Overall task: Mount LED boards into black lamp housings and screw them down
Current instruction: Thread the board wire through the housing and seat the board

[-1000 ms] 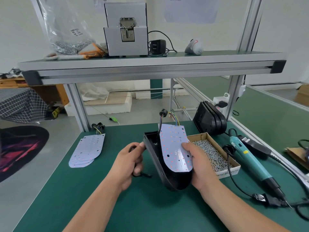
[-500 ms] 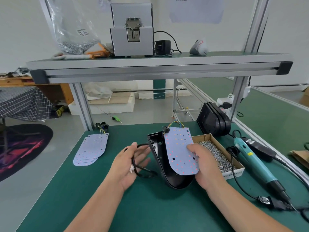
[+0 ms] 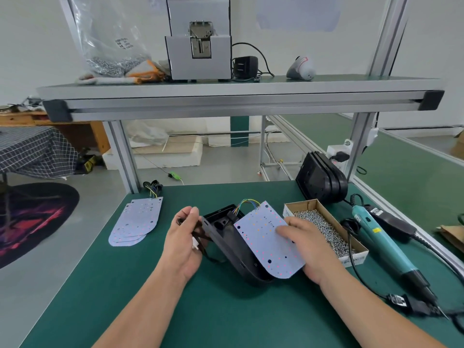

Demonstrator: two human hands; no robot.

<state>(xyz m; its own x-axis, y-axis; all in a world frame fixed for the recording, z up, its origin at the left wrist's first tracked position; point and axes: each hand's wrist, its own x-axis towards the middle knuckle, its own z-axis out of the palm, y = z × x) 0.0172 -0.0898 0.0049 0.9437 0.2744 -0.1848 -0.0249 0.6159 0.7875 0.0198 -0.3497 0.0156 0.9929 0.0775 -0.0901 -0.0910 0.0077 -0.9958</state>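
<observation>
— How far along am I?

— Early, I judge. Your right hand [image 3: 308,243] holds the LED board [image 3: 266,247] by its right edge, tilted over the open black housing [image 3: 224,238] and not seated. Your left hand [image 3: 184,238] grips the housing's black cable [image 3: 199,233] just beside its left wall.

— And screws?

— None driven. The screw box [image 3: 326,229] and the screwdriver [image 3: 384,244] lie on the surface [image 3: 226,310] to your right.

matt black plastic housing [image 3: 233,249], cardboard screw box [image 3: 351,241]
</observation>
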